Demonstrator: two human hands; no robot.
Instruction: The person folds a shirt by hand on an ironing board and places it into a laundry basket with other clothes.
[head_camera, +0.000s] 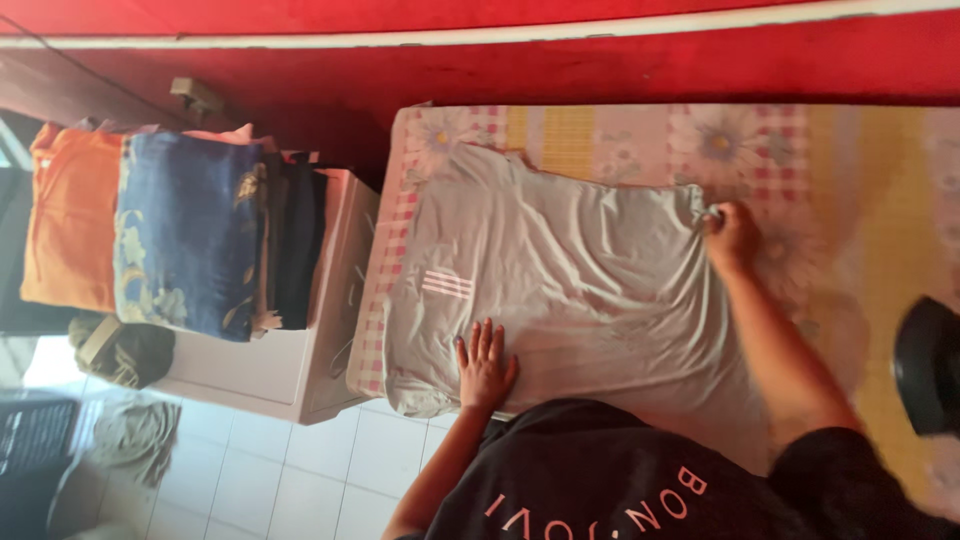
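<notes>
A grey T-shirt (570, 280) with three small pink stripes lies spread flat on a padded board (860, 200) covered in a floral and checked cloth. My left hand (485, 368) rests flat on the shirt's near edge, fingers spread. My right hand (730, 236) pinches the shirt's far right edge, with the fabric bunched between the fingers.
A black iron (925, 365) sits at the right edge of the board. Left of the board stands a white cabinet (300, 370) stacked with folded clothes in orange, blue floral and black. Crumpled clothes lie on the white tiled floor (300, 480). A red wall is behind.
</notes>
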